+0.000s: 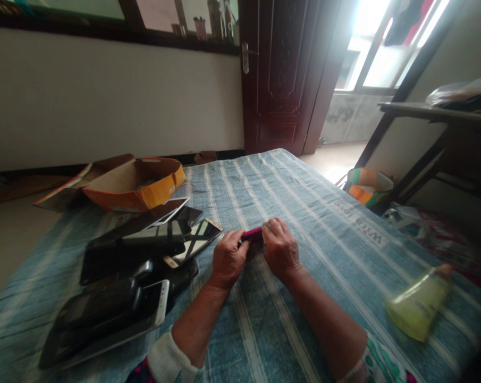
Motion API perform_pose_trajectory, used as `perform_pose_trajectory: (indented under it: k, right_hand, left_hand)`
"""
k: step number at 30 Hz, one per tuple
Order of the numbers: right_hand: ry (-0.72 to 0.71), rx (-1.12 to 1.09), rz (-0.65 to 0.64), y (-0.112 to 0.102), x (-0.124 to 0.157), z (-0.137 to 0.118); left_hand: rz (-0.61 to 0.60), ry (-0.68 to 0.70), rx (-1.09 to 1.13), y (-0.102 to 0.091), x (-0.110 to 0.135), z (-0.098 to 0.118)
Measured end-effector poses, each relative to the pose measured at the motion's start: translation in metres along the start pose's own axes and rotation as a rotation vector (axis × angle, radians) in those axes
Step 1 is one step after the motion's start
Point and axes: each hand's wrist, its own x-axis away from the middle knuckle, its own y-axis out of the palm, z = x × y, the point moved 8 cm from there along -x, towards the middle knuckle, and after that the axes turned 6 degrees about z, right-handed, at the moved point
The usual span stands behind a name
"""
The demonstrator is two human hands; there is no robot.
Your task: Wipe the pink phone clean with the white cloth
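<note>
Both my hands meet over the middle of a blue striped cloth (pixel 312 213). My left hand (pixel 227 259) and my right hand (pixel 280 248) are each closed on the ends of a small pink object (pixel 251 234), held just above the cloth. Most of that object is hidden by my fingers, so I cannot make out what it is. To the left of my left hand lies a pile of several phones and tablets (pixel 140 260), screens dark.
An orange cardboard box (pixel 140 183) sits open at the far left of the cloth. A yellow-green bottle (pixel 418 303) lies on its side at the right. A dark wooden door (pixel 282 74) stands beyond, with a dark table (pixel 443 122) at the right.
</note>
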Motion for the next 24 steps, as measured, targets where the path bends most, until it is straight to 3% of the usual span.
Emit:
perform_pose_trajectory:
  k: [5,16,24]
  right_hand:
    - [0.061,0.024,0.020,-0.001,0.002,0.013]
    - [-0.115,-0.108,-0.014,0.003,-0.002,-0.039]
    - [-0.042,-0.031,-0.034,0.005,-0.001,-0.015]
  left_hand:
    - [0.010,-0.006,-0.012,0.002,0.000,-0.001]
    - [-0.019,0.010,0.025,-0.003,0.000,0.003]
    - [-0.015,-0.006,0.014,0.001,0.000,0.000]
